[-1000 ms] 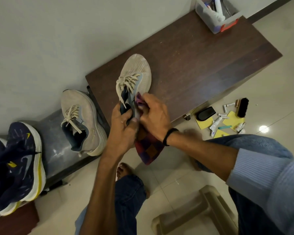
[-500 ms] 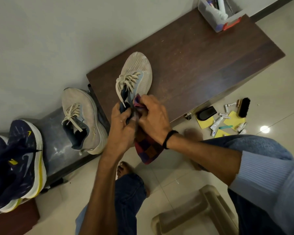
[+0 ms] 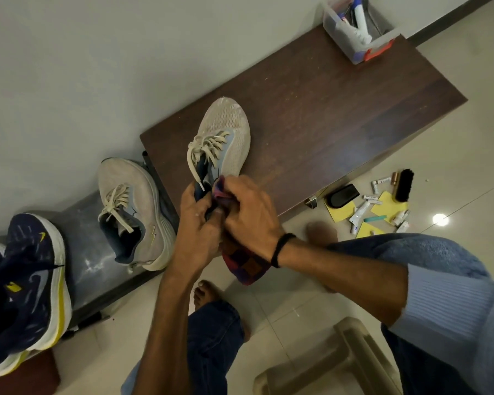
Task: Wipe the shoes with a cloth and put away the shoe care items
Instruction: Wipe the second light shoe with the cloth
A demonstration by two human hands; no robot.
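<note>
- The wiping looks to be mid-way: the beige sneaker (image 3: 223, 141) lies on the dark wooden tabletop (image 3: 340, 115) at frame centre, toe pointing to the upper edge.
- The left hand (image 3: 197, 223) grips its heel. The right hand (image 3: 248, 212) is curled round a bunched checked cloth (image 3: 243, 263) pressed at the collar, and the rest of the cloth hangs below the wrist.
- The second beige sneaker (image 3: 131, 209) sits to the left on a lower grey shelf (image 3: 83, 252). The navy sneakers (image 3: 32, 275) are at the far left. Whether any of these has been wiped cannot be told from this angle.
- Putting away appears not yet started: a shoe brush (image 3: 404, 185), small tubes (image 3: 360, 213) and yellow pads (image 3: 391, 205) lie scattered on the floor (image 3: 468, 138) at the right.
- A clear plastic box (image 3: 342, 44) on the tabletop's upper-right corner already holds a few items and is probably where the rest belong.
- The tabletop is speckled with pale dust and stands against a plain grey wall (image 3: 69, 67). The floor is glossy pale tile, with a beige stool (image 3: 325, 366) at the bottom.
</note>
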